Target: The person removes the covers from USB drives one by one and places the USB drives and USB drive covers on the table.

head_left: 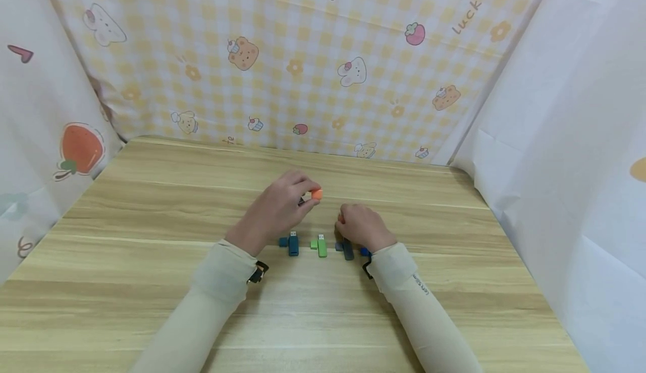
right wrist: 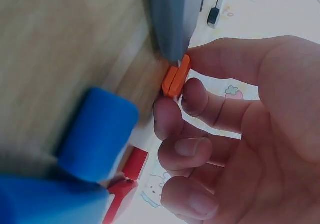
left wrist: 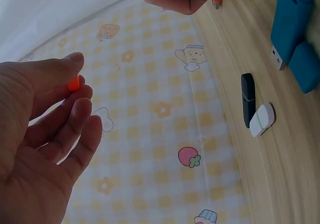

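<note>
My left hand (head_left: 280, 207) is raised over the table, pinching a small orange cap (head_left: 317, 194) between thumb and fingertip. In the left wrist view most of that cap (left wrist: 74, 83) is hidden by the fingers. To its right, my right hand (head_left: 364, 226) pinches an orange USB stick (right wrist: 176, 77) close over the table, its metal plug (left wrist: 217, 6) showing in the left wrist view. Nearest to the right hand lies a dark grey USB stick (head_left: 348, 251) with its cap off. Below the left hand is a teal USB stick (head_left: 294, 246), its cap (head_left: 283, 242) beside it.
Between the teal and grey sticks lies a green USB stick (head_left: 322, 248) with its cap beside it. A blue cap (right wrist: 100, 134) and red pieces (right wrist: 135, 163) lie near the right hand. Farther back are a black stick (left wrist: 247, 99) and a white piece (left wrist: 263, 119). Patterned cloth (head_left: 303, 92) hangs behind.
</note>
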`<state>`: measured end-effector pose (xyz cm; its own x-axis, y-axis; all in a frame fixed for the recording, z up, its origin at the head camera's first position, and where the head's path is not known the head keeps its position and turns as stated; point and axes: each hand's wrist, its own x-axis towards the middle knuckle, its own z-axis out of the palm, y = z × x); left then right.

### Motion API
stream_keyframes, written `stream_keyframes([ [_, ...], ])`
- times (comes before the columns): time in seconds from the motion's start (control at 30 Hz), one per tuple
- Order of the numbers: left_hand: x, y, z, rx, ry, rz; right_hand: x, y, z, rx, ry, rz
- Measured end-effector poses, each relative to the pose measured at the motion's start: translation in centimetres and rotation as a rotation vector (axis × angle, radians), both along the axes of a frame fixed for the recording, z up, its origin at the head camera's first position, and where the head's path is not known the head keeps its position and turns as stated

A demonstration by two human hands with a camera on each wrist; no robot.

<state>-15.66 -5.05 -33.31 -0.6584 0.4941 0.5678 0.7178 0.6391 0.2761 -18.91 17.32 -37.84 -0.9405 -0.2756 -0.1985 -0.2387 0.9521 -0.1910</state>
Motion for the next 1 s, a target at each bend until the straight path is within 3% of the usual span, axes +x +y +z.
stream_keyframes([
  [0.27, -0.1, 1.3, -1.1, -0.061, -0.001, -0.021, -0.2, 1.0, 1.2, -0.085, 0.005, -0.045],
  [0.63, 0.0, 3.8, -1.5, -0.065, -0.187, 0.005, 0.0, 2.7, 3.7, -0.140, 0.032, -0.071],
  [0.83, -0.6, 4.7, -1.6, -0.092, -0.233, 0.056, 0.0, 3.1, 4.2, -0.135, 0.052, -0.065],
  [1.0, -1.6, 5.4, -2.6, -0.135, -0.342, 0.097, -0.1, 3.2, 4.6, -0.138, 0.040, -0.080],
])
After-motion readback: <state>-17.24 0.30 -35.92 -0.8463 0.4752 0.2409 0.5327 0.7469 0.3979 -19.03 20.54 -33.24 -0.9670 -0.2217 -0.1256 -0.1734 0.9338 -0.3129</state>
